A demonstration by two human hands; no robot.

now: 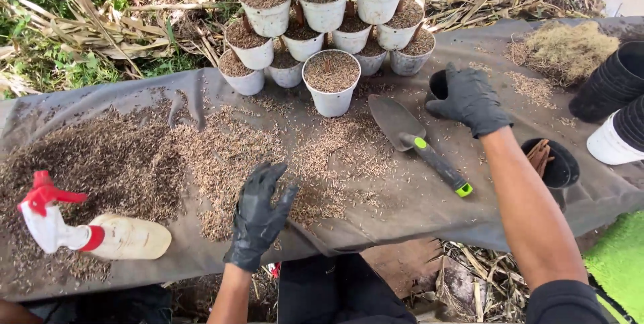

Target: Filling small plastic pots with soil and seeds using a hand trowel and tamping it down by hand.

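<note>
On the grey sheet [416, 203], all places taken from the trowel [416, 137]. The trowel lies flat near the sheet's middle, dull metal blade toward the pots, black grip with green collar and green end cap pointing at the near edge. Neither hand touches it.

Right hand [469, 99], black glove, just right of the blade: fingers curled over the rim of a black pot [438, 84], grasping it. Left hand [258, 213], black glove, well left of the grip and near the sheet's front edge: released, fingers spread, palm down over the husk [221, 156]; whether it touches, I cannot tell.

Beyond the blade, a stack of white pots [329, 22], round, plastic, filled with brown husk, tiered upward; the front white pot [331, 82] stands just left of the blade tip. Loose husk, coarse and flaky, spreads left of the trowel in a wide layer, darker at far left. Bare sheet around and right of the grip gives open room.

Far left, a spray bottle [100, 233] on its side, cream body, red trigger. Right of the grip, a second black pot [557, 163] holding brown sticks. Far right, nested black pots [614, 82] lying sideways, and a fibrous tan heap [570, 45]. The front edge sags in a fold below the grip.
</note>
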